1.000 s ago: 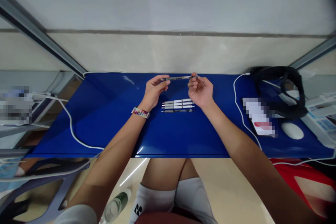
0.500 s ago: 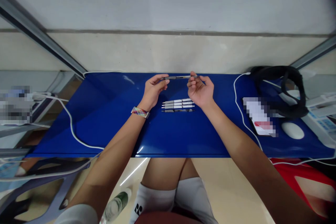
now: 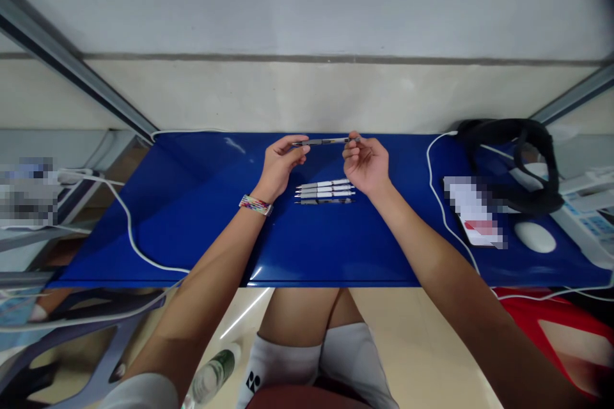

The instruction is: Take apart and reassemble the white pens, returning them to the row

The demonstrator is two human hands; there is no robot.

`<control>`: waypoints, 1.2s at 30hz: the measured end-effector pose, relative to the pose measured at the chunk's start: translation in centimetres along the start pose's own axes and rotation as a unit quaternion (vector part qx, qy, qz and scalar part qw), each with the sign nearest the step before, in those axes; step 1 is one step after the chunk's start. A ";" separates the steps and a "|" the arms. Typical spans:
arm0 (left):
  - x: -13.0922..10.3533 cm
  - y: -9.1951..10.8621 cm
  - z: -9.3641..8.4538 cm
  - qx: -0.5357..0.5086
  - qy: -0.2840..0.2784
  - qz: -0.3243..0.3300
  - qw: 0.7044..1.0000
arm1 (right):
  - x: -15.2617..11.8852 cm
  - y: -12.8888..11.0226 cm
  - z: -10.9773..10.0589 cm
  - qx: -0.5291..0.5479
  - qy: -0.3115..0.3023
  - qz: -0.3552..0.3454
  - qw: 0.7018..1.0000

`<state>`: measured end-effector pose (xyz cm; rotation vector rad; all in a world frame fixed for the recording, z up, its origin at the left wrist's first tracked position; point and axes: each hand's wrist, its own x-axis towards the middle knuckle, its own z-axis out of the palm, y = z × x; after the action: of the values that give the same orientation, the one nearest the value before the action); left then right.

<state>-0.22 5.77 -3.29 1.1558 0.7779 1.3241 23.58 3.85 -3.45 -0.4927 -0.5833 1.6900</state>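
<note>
Small delta only: vs half a second ago, the right hand's (image 3: pixel 369 166) thumb is back in closer to the fingertips at the tail end of the held pen (image 3: pixel 322 142); left hand (image 3: pixel 279 169) and pen position look basically unchanged. My read: fine fingertip work at that end, pen not yet released. Left is nearly closed, thumb and fingers pinching the grip end. Right pinches the other end, remaining fingers loosely curled; exact thumb contact too small to call. Pen is roughly level between the hands, above the far part of the blue table (image 3: pixel 192 204). Counts: 5 pens total. 1 held, 4 lying side by side below it: 3 white pens (image 3: pixel 330 190) plus 1 dark pen (image 3: pixel 326 201) nearest the person. Also 1 wristband (image 3: pixel 256 205) on the left wrist, 1 white mouse (image 3: pixel 535 237) at right, 1 bottle (image 3: pixel 212 376) below table level.
</note>
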 end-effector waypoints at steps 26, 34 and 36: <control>-1.1 -0.1 -1.8 0.406 -0.148 0.093 0.897 | -2.5 -1.3 -1.5 -0.677 -0.040 -0.146 0.720; -1.9 0.6 -1.3 0.409 -0.182 0.096 0.889 | -3.8 -1.4 -1.3 -0.719 -0.057 -0.175 0.671; -2.1 0.4 -1.5 0.420 -0.177 0.099 0.884 | -4.0 -1.2 -1.3 -0.729 -0.061 -0.173 0.659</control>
<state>-2.05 3.91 -3.74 2.1463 1.0092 0.8739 26.04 0.26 -3.73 -1.2670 -1.9964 0.5345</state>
